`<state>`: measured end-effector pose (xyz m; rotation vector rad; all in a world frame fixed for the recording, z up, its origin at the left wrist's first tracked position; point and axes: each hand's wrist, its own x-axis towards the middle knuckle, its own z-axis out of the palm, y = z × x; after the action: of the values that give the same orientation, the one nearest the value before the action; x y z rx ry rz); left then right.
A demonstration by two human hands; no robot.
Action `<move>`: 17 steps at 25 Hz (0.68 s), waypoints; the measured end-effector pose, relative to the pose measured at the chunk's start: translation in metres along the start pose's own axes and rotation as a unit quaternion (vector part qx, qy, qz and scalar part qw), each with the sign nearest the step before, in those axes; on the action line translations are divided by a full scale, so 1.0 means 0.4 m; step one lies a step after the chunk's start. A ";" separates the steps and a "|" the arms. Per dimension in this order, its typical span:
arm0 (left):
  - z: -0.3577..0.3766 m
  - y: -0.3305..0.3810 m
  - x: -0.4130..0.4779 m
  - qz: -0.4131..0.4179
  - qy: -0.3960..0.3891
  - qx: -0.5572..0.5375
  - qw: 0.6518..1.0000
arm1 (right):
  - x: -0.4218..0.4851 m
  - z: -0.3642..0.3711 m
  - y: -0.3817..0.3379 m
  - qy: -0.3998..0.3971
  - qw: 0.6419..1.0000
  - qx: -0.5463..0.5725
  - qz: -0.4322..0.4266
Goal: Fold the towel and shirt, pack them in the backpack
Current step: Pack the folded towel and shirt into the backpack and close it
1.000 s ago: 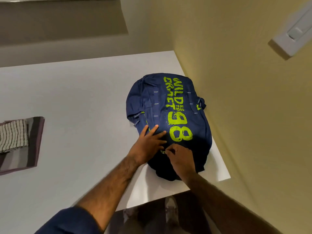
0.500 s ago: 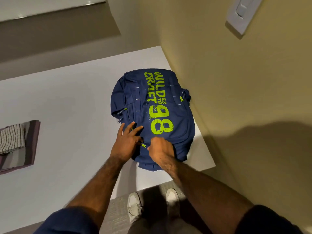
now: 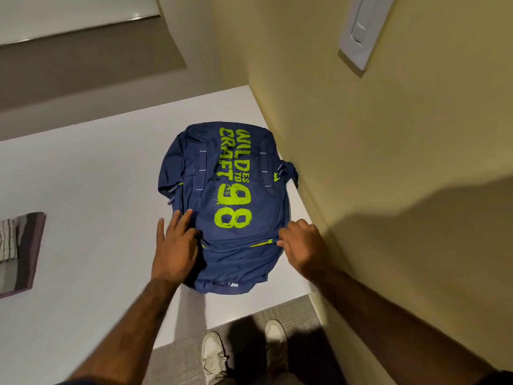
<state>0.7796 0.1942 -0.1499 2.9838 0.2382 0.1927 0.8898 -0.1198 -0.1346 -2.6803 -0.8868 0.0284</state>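
The navy backpack (image 3: 222, 195) lies flat on the white table (image 3: 83, 190), its right flank just beside the yellow wall (image 3: 388, 162). Its long axis runs from 6 to 12 o'clock, leaning slightly left at the near end. The lime lettering reads from 12 o'clock down toward 6. The end with the lime zip (image 3: 258, 243) points at the person, at 6 o'clock.

The left hand (image 3: 177, 245) lies open on the bag's 8 o'clock corner, its straight fingers pressing the fabric. The right hand (image 3: 302, 245), at the bag's 4 o'clock side, has its fingers curled and pinches the right end of the zip; the pull itself is hidden.

Folded cloths (image 3: 19, 251), a striped one on a dark one, rest well apart at the table's 9 o'clock edge. White shoes (image 3: 213, 354) stand on the floor at 6 o'clock.
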 end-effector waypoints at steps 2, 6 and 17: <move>-0.002 0.152 0.002 0.064 -0.020 -0.040 0.997 | -0.005 0.011 -0.001 0.006 1.000 0.025 -0.017; 0.080 0.344 0.081 0.116 -0.068 0.016 0.991 | -0.032 0.026 0.035 0.014 0.998 -0.012 -0.060; 0.160 0.310 0.102 0.153 -0.104 0.105 0.977 | -0.001 -0.031 0.076 -0.006 0.995 -0.089 -0.048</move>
<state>0.8468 0.0716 -0.1891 3.2039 -0.2416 -0.1226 0.9085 -0.1465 -0.1321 -2.7995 -1.0677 -0.0589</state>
